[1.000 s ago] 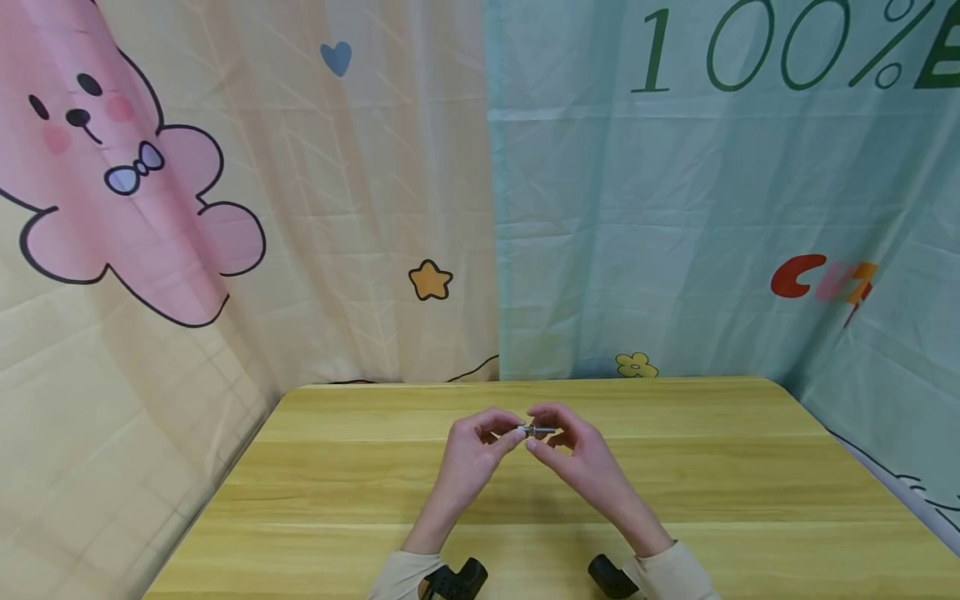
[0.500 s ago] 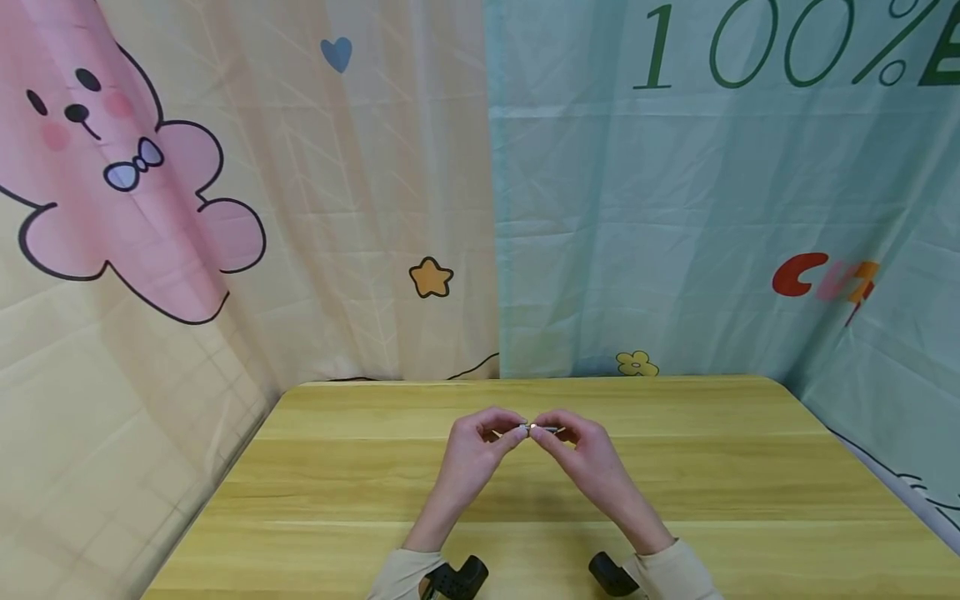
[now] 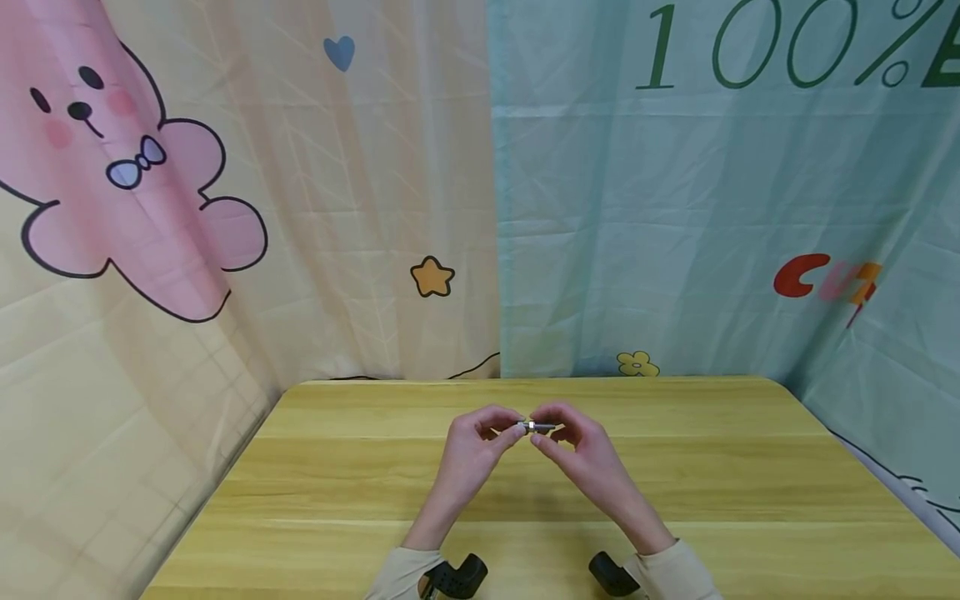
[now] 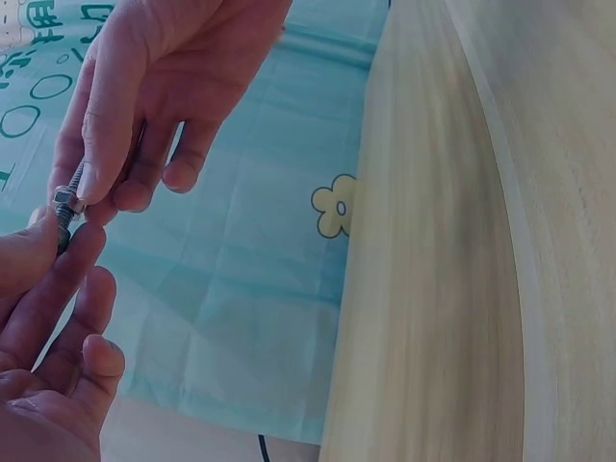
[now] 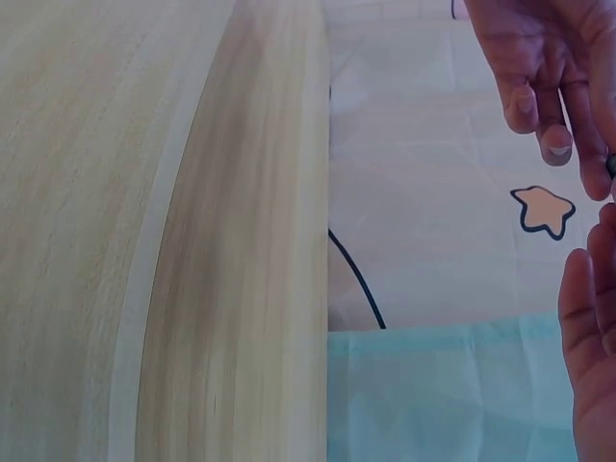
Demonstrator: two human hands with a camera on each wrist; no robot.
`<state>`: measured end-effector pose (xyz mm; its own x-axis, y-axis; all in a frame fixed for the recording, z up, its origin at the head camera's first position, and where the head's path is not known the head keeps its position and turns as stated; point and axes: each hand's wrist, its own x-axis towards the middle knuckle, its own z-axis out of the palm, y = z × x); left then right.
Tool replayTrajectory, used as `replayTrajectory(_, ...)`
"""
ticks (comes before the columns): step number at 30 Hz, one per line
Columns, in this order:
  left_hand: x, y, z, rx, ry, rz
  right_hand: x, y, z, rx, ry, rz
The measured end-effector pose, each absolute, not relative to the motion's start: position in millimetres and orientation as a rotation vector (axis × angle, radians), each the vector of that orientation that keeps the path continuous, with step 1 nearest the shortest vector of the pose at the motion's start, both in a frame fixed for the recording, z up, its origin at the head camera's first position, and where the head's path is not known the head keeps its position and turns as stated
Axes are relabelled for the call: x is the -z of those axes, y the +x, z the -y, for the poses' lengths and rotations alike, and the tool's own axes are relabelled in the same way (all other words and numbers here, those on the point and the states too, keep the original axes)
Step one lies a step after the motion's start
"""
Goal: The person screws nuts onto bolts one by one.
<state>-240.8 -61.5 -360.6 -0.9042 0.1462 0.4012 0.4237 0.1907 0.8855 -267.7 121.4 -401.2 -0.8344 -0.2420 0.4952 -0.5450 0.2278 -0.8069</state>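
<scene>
Over the middle of the table, my left hand (image 3: pixel 474 454) pinches a small metal bolt (image 3: pixel 545 427) by its left end, between thumb and forefinger. A nut (image 4: pixel 65 199) sits partway along the threaded shaft, just beyond the left fingertips. Around the bolt's right part, my right hand (image 3: pixel 588 454) has thumb and forefinger spread apart, and the shaft shows in the gap between them. In the left wrist view the right thumb tip overlaps the shaft right beside the nut. The right wrist view catches both hands only at its right edge, with the bolt mostly cut off.
A wooden table (image 3: pixel 360 492) lies below both hands. Behind it hang a beige curtain (image 3: pixel 360 208) and a blue-green curtain (image 3: pixel 637 208) with printed figures. Black camera mounts (image 3: pixel 459 577) sit at both wrists.
Half a second ago the right thumb and forefinger closed on the nut; now they are parted, as they were a second ago. The left hand keeps its pinch in place.
</scene>
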Motion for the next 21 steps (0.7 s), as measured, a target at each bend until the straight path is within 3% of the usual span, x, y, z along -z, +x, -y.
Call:
replayTrajectory(16,361.0,-241.5,59.8,1.769,-0.563,2.258,399.1,-264.6,-123.0,-1.670,0.579,2.345)
replayTrajectory(21,362.1,-242.0,60.5,1.803,-0.541,2.235,390.6,-260.0,-121.8,-1.693,0.687,2.286)
